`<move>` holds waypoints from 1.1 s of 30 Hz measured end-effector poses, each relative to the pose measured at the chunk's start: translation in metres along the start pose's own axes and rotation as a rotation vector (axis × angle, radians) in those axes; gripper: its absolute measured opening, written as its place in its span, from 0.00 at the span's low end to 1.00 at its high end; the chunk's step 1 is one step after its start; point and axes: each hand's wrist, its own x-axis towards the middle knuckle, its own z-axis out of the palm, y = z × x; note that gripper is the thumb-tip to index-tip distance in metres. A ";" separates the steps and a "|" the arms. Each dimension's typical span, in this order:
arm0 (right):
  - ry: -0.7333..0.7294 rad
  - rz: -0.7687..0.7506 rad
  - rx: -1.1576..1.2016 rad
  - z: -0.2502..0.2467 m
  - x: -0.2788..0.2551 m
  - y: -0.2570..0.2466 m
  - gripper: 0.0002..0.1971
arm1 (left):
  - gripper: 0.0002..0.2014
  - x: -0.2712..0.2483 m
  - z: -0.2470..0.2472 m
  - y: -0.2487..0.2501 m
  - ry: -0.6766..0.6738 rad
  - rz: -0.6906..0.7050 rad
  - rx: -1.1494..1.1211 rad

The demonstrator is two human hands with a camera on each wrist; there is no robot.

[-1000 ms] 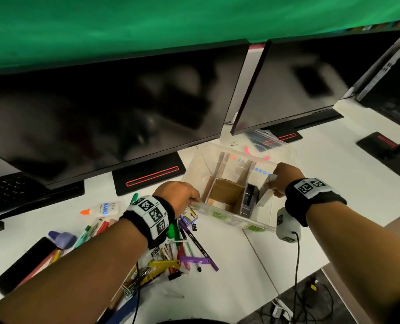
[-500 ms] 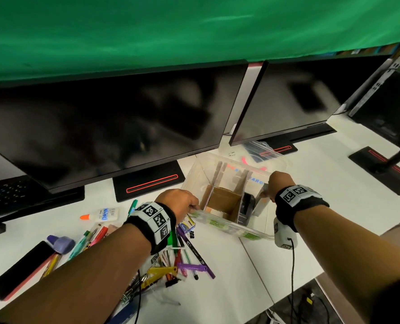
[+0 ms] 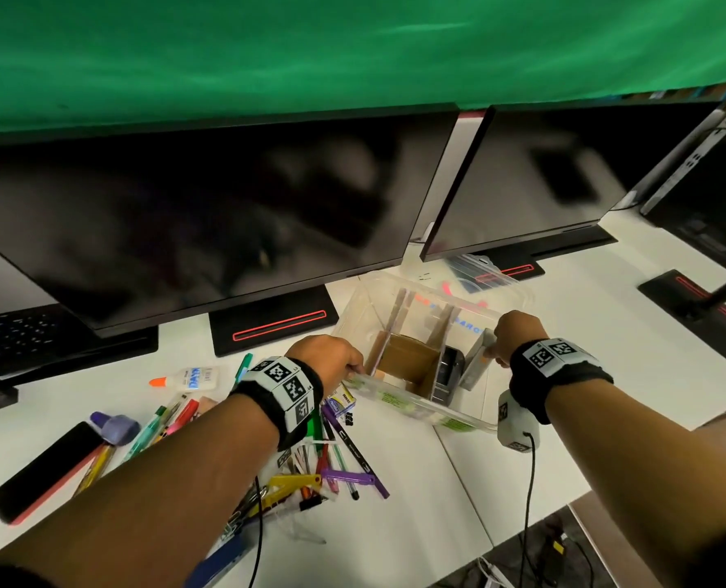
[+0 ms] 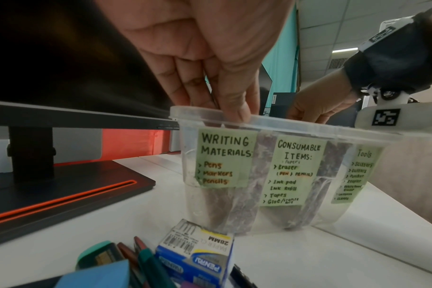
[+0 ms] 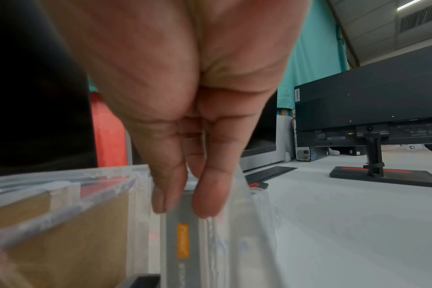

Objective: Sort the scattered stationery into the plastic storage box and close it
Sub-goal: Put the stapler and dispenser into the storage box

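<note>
On the near left of the white table (image 3: 395, 515) lies the heap of pens and markers (image 3: 336, 456), with a small blue box of paper clips (image 4: 197, 259) at its far edge and a glue bottle (image 3: 187, 379) a little further left. All of this is not yet sorted.

Just beyond the heap stands the clear plastic storage box (image 3: 420, 405), open, divided by cardboard walls. Its near wall carries three green labels (image 4: 223, 157): writing materials on the left, consumables in the middle, tools on the right. The left hand (image 3: 331, 358) pinches the rim at the left corner, thumb outside and fingers inside. The right hand (image 3: 516, 333) is clamped on the upper end of a flat grey item (image 5: 183, 243), which stands almost upright, its long axis pointing down into the rightmost section. I judge the item only needs to go straight down and be released.

The transparent lid (image 3: 480, 275) lies behind the box. Further away stand two dark monitors (image 3: 191, 214) and a green curtain (image 3: 353, 48).
</note>
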 end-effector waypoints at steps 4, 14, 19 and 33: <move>0.120 -0.113 0.107 -0.001 -0.033 0.008 0.19 | 0.15 -0.006 -0.004 0.004 -0.015 -0.014 -0.015; 0.217 -0.438 0.338 0.081 -0.112 -0.009 0.10 | 0.19 -0.060 0.005 -0.054 0.173 -0.033 -0.068; 0.287 -0.396 0.425 0.099 -0.111 -0.006 0.12 | 0.15 -0.116 0.008 -0.142 0.233 -0.389 -0.079; 0.267 -0.350 0.455 0.099 -0.119 -0.016 0.08 | 0.33 -0.204 0.051 -0.236 -0.117 -0.925 0.075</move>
